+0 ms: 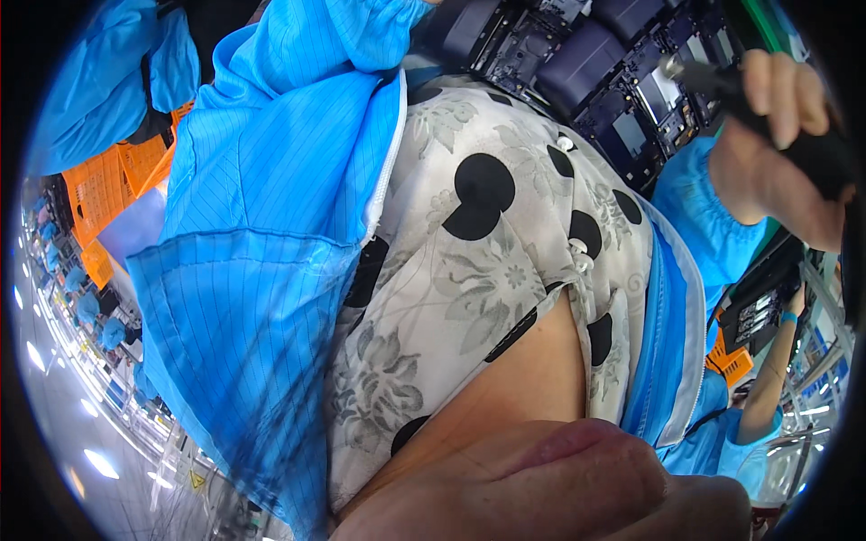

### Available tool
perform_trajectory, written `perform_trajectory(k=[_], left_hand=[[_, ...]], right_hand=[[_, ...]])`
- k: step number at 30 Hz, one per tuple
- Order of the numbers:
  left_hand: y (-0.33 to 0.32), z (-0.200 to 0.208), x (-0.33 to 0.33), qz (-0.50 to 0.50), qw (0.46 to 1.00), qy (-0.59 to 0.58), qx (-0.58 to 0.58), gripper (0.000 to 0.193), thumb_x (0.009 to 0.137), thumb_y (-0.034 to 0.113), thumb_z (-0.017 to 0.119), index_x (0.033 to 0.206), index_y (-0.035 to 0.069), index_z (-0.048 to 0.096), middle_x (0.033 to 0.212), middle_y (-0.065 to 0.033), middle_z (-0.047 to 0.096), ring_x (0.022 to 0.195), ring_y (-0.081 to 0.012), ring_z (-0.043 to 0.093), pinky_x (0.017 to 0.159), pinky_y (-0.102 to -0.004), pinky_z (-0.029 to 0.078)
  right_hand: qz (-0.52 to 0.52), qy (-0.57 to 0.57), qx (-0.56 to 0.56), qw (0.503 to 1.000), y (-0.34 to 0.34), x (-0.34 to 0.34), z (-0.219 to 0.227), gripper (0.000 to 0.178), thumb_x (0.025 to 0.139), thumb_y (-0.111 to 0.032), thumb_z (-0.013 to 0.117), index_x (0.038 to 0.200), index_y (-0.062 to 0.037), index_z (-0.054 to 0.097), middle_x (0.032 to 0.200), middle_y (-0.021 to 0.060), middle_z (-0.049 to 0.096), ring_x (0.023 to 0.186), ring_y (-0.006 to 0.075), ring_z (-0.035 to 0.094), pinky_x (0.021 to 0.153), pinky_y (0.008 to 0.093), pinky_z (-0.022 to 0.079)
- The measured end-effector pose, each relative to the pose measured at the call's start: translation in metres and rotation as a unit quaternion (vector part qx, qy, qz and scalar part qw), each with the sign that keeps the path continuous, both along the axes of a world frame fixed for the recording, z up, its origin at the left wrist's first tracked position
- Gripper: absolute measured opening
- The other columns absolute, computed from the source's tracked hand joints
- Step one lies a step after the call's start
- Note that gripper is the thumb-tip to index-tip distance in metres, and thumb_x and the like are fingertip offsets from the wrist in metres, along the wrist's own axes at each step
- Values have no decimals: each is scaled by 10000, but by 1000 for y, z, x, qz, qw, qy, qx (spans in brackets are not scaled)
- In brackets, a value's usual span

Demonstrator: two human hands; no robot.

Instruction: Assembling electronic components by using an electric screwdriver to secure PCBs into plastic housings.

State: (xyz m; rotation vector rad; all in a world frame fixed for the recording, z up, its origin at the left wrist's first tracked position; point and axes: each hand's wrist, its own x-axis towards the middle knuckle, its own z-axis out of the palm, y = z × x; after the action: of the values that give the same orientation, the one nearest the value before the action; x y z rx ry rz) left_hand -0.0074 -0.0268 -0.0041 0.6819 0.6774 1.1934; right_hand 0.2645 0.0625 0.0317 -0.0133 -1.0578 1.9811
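My right hand (767,176), at the upper right, is closed around a black power screwdriver (816,160). The driver's narrow end, with a blurred metal tip, points up and left toward dark plastic housings (582,72) at the top. Those housings carry circuit parts and pale rectangular panels, and the tip appears in front of them; contact cannot be made out. My left arm, in a blue sleeve (298,54), reaches up past the top edge. Only a sliver of skin shows beyond its cuff, so the left hand's fingers are hidden.
Orange bins (117,185) stand at the left, near a person in blue clothing (99,90). At the right, another person's arm (771,383) with a blue wristband reaches up beside an orange container (732,362). Metal rails (821,298) run along the right rim.
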Motion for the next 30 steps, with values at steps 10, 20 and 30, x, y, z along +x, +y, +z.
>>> perform_trajectory(k=[10,20,30], left_hand=[[-21,1,15,5,996,-28,-80,353,1085,372,554,1057,23,601,776,34,423,637,-66,348,544,-201,317],[-15,-4,12,9,995,-51,-83,374,1081,382,552,1042,12,595,759,25,408,619,-79,336,533,-222,299],[-11,-6,11,8,992,-78,-99,394,1068,379,576,1062,-14,587,765,21,414,625,-75,355,533,-205,323]], right_hand=[[-125,77,137,980,-1,-57,40,525,760,-589,648,1011,-129,673,770,-24,477,628,96,474,638,305,385],[-166,86,173,967,1,-76,46,494,798,-556,638,1021,-116,662,768,-11,496,627,107,490,633,309,402],[-186,77,179,963,2,-85,41,464,836,-523,627,1032,-103,650,767,2,516,626,117,505,628,313,418]])
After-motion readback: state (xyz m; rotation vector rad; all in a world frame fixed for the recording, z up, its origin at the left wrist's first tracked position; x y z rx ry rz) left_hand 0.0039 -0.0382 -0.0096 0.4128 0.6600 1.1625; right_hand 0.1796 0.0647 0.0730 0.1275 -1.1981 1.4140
